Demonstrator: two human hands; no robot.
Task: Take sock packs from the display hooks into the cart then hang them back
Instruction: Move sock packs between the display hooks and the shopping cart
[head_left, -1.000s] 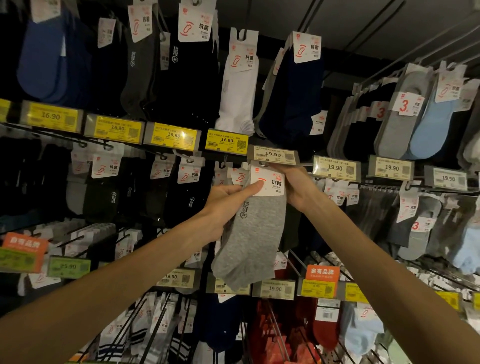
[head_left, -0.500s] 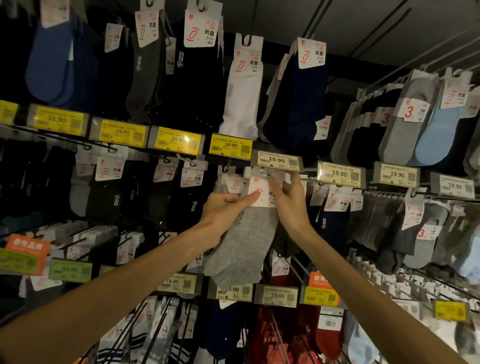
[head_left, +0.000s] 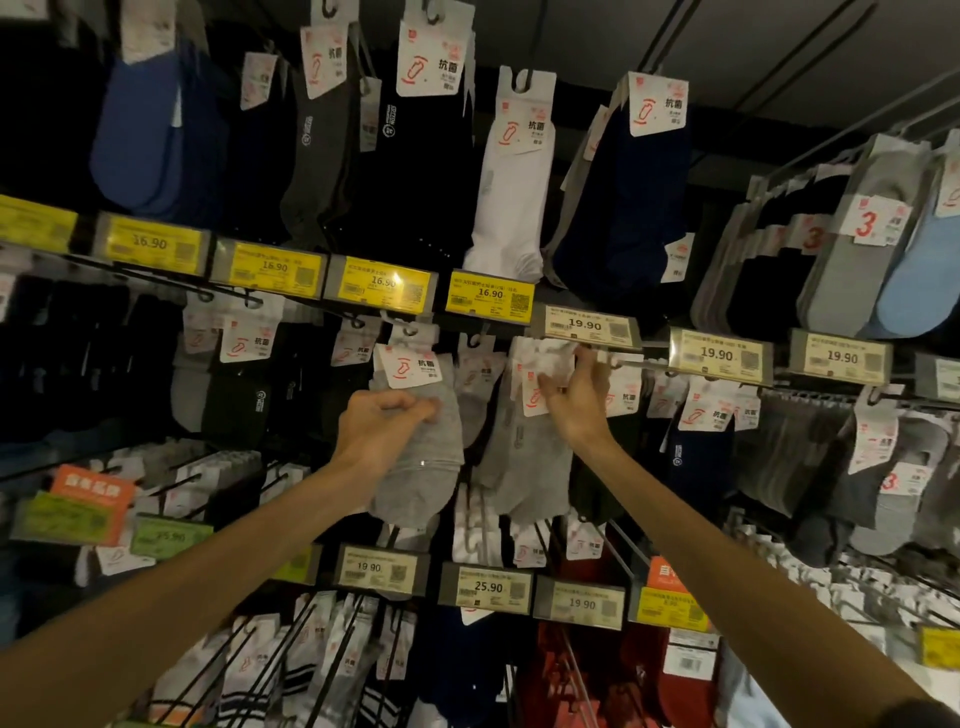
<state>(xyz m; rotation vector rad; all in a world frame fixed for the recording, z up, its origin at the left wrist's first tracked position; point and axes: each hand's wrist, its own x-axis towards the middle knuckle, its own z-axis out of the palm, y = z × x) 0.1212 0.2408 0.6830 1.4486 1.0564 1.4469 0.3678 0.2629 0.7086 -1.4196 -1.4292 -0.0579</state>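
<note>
A grey sock pack (head_left: 428, 467) with a white card label hangs in the middle row, its card top at a hook (head_left: 411, 330). My left hand (head_left: 382, 431) grips the sock fabric just below the label, fingers curled. To its right hangs a second grey sock pack (head_left: 524, 470). My right hand (head_left: 571, 402) pinches that pack's white card (head_left: 545, 358) close under a 19.90 price tag (head_left: 587, 325). The hook behind that card is hidden. No cart is in view.
Rows of sock packs on metal hooks fill the wall: black and white packs above, grey and blue ones (head_left: 883, 249) at the right, red ones (head_left: 571, 670) below. Yellow 16.90 price tags (head_left: 384, 283) line the rail above my hands.
Both hands held one grey pack's card under the 19.90 tag. Now my left hand grips a grey pack further left and lower, while my right hand pinches a separate pack's card.
</note>
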